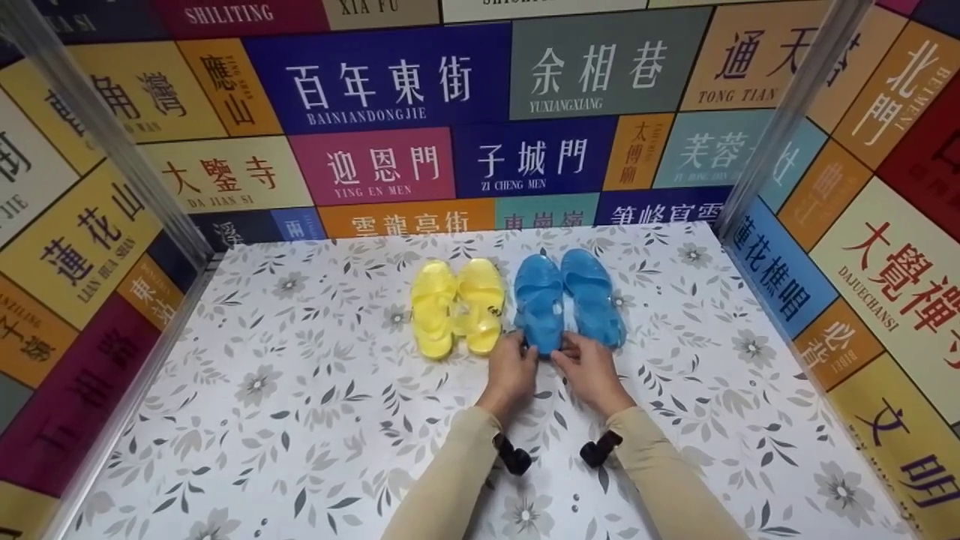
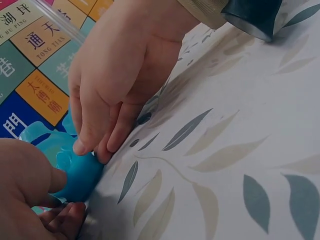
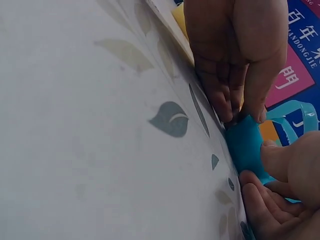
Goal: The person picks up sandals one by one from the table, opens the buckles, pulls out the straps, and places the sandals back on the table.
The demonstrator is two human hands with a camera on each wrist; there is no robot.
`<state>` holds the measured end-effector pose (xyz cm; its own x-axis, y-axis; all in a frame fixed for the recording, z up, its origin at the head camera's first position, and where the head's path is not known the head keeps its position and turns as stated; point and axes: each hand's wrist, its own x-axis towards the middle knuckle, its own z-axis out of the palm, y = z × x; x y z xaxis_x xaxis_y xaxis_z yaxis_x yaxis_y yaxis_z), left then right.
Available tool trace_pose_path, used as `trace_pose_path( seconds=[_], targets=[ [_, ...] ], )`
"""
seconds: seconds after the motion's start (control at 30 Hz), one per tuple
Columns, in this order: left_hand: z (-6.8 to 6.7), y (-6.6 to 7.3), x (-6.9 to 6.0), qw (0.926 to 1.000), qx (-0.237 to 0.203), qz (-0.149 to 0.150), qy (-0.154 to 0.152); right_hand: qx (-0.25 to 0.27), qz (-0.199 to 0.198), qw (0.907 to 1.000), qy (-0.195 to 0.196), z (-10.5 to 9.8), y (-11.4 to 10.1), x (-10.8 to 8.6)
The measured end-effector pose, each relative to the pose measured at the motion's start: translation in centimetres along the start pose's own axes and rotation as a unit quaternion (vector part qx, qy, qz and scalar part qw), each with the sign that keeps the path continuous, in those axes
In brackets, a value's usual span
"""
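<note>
Two pairs of sandals on the patterned surface (image 1: 337, 450), side by side, toes far, heels near. Yellow pair (image 1: 480, 283) left, blue to its right.

Left blue sandal (image 1: 538, 289) flat near the far wall (image 1: 379, 169). Left hand (image 1: 514, 371) pinching its heel from the left; right hand (image 1: 595, 367) pinching the same heel from the right. Wrist views: both thumbs on the heel rim, fingers low beside it.

Right blue sandal (image 1: 589, 296) not held; toe close by its mate, heel angled out right, gap between heels.

Step in hand, by my reading: setting the left blue sandal straight. Next move seems to call for a light, even pinch, then care not to nudge the yellow pair when letting go.
</note>
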<state>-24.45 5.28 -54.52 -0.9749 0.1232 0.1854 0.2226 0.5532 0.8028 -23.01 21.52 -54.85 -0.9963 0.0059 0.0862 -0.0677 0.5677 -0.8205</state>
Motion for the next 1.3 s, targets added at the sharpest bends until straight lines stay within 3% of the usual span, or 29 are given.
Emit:
trace_pose_path(
  seconds=[0.2,0.43,0.67,0.9,1.3],
  targets=[
    [0.1,-0.1,-0.5,0.9999,0.001,0.01,0.011,-0.009,-0.011,0.9999,0.007,0.2,0.1,-0.2],
    [-0.1,0.0,-1.0,0.9992,-0.033,-0.021,0.007,0.001,0.011,0.9999,0.005,0.2,-0.3,-0.6],
    [-0.5,0.1,-1.5,0.9968,-0.071,-0.035,-0.003,0.014,0.014,0.9998,-0.004,-0.3,-0.7,-1.2],
    [-0.9,0.3,-2.1,0.9937,-0.096,-0.055,-0.017,0.019,0.043,0.9986,-0.023,-1.0,-1.0,-1.7],
    [-1.9,0.2,-3.9,0.9936,-0.09,-0.058,-0.037,-0.04,0.056,0.9958,-0.06,-1.5,-2.1,-3.3]
  ],
)
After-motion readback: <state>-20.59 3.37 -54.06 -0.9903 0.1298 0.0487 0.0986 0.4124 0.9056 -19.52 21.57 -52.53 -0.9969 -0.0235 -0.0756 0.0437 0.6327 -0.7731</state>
